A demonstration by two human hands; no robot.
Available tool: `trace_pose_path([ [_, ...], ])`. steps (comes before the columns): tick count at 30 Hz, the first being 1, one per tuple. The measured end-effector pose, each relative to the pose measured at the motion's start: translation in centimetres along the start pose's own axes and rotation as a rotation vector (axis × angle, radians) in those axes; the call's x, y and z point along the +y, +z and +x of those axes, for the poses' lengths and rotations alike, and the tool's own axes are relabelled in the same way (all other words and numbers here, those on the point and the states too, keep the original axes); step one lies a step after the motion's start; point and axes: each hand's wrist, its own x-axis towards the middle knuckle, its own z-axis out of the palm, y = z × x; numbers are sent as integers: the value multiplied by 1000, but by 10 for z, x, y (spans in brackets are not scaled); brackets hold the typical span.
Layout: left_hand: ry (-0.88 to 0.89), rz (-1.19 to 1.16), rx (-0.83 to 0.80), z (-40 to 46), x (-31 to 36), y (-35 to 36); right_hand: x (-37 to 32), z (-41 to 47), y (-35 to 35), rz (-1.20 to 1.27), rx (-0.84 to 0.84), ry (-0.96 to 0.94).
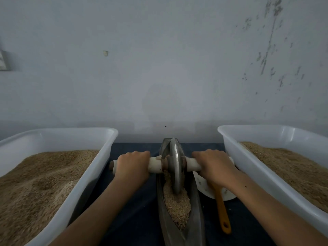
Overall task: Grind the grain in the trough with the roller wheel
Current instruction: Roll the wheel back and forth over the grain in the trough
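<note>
My left hand [132, 164] and right hand [212, 166] grip the roller wheel [174, 167] handles; grain [176, 208] in the trough [195, 219] looks mostly whole, grinding barely begun.

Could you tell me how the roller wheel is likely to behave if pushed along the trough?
The roller wheel looks like solid metal, so probably heavy. Its thin round disc should roll readily, yet may tip sideways unless both hands, left and right, steady the handle.

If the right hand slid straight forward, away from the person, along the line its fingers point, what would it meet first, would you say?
The right hand, gripping the roller's handle, points toward the wall. Nothing shows on the dark cloth ahead of it, so probably the wall first; the right tub sits just beside that line, though depth is unclear.
</note>
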Motion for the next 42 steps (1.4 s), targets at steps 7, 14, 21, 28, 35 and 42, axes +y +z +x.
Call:
trace_pose_path([
  [7,30,14,-222,0,-5,-6,3,1,-14,19,-311,-47],
  [14,2,-17,-147,2,-4,-2,-2,2,-10,-8,-193,-3],
  [21,8,-36,-40,0,-2,-1,-1,-3,-2,9,-9,13],
  [28,43,1,-247,1,-6,-8,1,0,-18,10,-343,-29],
  [35,6,13,-167,1,-4,-3,-2,0,-11,-9,-201,14],
  [42,3,-15,-112,2,-2,-2,-5,-1,-6,-6,-62,28],
])
